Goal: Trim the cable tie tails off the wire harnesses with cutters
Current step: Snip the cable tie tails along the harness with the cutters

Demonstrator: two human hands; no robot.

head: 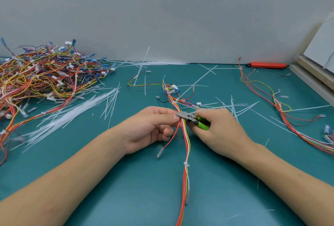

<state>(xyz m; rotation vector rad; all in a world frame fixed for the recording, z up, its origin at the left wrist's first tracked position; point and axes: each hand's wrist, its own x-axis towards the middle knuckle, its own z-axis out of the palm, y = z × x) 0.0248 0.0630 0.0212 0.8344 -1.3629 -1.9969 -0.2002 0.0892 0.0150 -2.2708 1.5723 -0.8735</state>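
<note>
Harness wires (184, 136), a limp bundle of red, orange, yellow and white leads, are lying along the green mat (112, 180) from the far middle toward me, passing between my 2 hands. I am pinching the bundle with my left hand (153, 126), thumb and fingertips closed on it beside the tie being cut. My right hand (218, 132) is gripping the green handles of the cutters (191, 118), fingers curled round them, with the steel nose laid against the bundle at the tie. The white tie tail (207, 109) is angling off to the right over my knuckles. I judge the bundle light and floppy, so it needs holding close to the tie; the nylon tail looks thin, springy and likely to flick away when cut. A trimmed tie (186, 164) is sitting lower on the same bundle. More harnesses (41, 74) are heaped at far left, and loose white tails (72, 113) are scattered beside them.
</note>
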